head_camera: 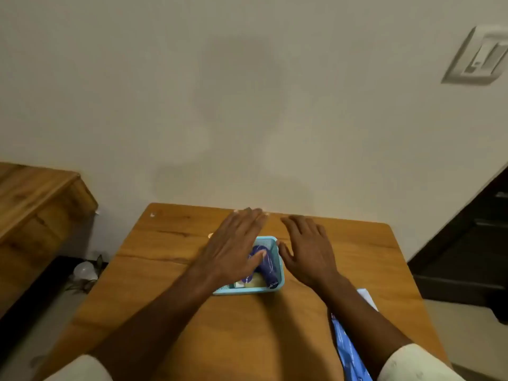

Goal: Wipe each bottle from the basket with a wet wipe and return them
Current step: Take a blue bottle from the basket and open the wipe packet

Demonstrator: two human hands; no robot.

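A small light-blue basket (279, 273) sits in the middle of the wooden table (170, 270). Inside it lies a dark blue bottle (268, 266), with a pale yellowish item (255, 282) and a white-capped one (238, 284) nearer me. My left hand (233, 243) hovers flat above the basket's left half, fingers straight, hiding part of the contents. My right hand (308, 248) is spread flat just right of the basket, its thumb near the rim. Neither hand holds anything. A blue wet wipe pack (347, 350) lies at the table's right front, partly under my right forearm.
The table's far edge stands against a plain wall. A wooden cabinet (33, 204) is at the left, with a white bulb (83, 270) on the floor beside it. A switch plate (478, 56) is on the wall at upper right. A dark doorway lies to the right.
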